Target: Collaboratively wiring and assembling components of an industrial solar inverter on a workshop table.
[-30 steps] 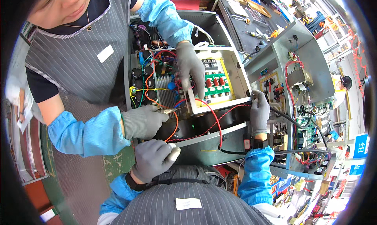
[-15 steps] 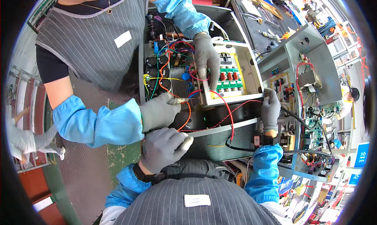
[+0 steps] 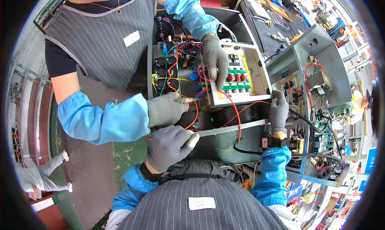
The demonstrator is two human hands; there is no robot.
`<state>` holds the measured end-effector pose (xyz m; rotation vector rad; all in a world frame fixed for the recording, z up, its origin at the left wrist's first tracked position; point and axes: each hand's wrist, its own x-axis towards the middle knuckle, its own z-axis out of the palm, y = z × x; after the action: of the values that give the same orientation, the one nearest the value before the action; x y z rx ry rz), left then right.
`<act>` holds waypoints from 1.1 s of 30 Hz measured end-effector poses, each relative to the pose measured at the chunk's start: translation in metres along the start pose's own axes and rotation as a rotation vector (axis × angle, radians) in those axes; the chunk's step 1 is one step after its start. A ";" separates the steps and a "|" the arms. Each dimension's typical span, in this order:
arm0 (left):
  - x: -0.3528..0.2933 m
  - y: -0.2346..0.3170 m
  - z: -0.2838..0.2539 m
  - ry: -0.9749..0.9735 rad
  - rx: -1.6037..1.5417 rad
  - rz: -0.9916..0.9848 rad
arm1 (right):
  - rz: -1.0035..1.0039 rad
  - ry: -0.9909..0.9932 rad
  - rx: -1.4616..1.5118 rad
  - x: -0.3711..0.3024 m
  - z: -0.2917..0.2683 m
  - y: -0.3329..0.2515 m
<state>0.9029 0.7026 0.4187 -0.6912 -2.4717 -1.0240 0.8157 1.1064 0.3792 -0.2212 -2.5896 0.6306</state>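
Observation:
My left hand (image 3: 168,146), in a grey glove, is closed around the left end of the near wall (image 3: 224,129) of a grey metal cabinet, thumb on my side. At the right, my right hand (image 3: 278,111) grips the near right corner of a white metal tray (image 3: 244,100) tilted inside the cabinet. Green circuit boards (image 3: 236,81) with red parts sit in that tray. A co-worker's gloved hand (image 3: 166,108) holds a small tool with a metal tip (image 3: 188,99) by the orange wire (image 3: 196,113). Their other hand (image 3: 215,59) rests on the tray's left edge.
A red cable (image 3: 239,119) loops over the near wall into a black cable (image 3: 250,151). Round black capacitors (image 3: 161,71) fill the cabinet's left part. A second open cabinet (image 3: 300,57) stands at the right. Behind lies a dark bench (image 3: 260,33) with tools.
The view has shifted slightly, with the cabinet now a little farther right. The co-worker's tool hand has moved slightly. My hands keep their holds. A person in the left background has moved.

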 end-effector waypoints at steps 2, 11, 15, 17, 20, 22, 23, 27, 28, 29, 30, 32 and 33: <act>0.001 0.000 0.000 -0.001 -0.005 0.007 | 0.024 -0.013 -0.002 0.000 -0.001 0.000; 0.003 0.000 0.002 -0.015 -0.034 -0.006 | 0.069 -0.017 0.032 0.000 -0.004 -0.006; 0.003 -0.001 0.002 -0.034 -0.016 -0.015 | 0.080 -0.023 0.006 0.000 -0.002 -0.007; 0.003 -0.002 0.002 -0.051 -0.008 -0.013 | 0.082 -0.014 0.006 0.000 -0.002 -0.007; 0.005 -0.004 0.003 -0.047 0.024 0.029 | 0.071 -0.016 0.010 0.000 -0.001 -0.006; 0.005 -0.004 0.004 -0.042 0.007 0.017 | 0.082 -0.018 0.006 -0.001 -0.002 -0.006; 0.005 -0.004 0.004 -0.032 0.006 0.021 | 0.091 -0.025 0.015 -0.001 -0.002 -0.006; 0.005 -0.001 0.004 -0.040 -0.022 -0.008 | 0.078 -0.021 -0.011 -0.002 -0.001 -0.007; 0.005 -0.001 0.004 -0.036 -0.041 -0.028 | 0.074 -0.009 -0.020 -0.002 -0.001 -0.007; 0.005 0.000 0.003 -0.036 -0.042 -0.027 | 0.069 0.003 -0.030 -0.002 0.000 -0.007; 0.005 0.000 0.003 -0.053 -0.029 -0.027 | 0.070 0.004 -0.030 -0.002 0.000 -0.007; 0.006 -0.001 0.003 -0.071 -0.017 -0.027 | 0.060 0.000 -0.036 -0.002 -0.001 -0.007; 0.006 -0.001 0.003 -0.078 -0.016 -0.022 | 0.062 0.000 -0.037 -0.002 -0.001 -0.008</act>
<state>0.8975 0.7056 0.4192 -0.7234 -2.5454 -1.0453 0.8175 1.0996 0.3827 -0.3140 -2.6043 0.6049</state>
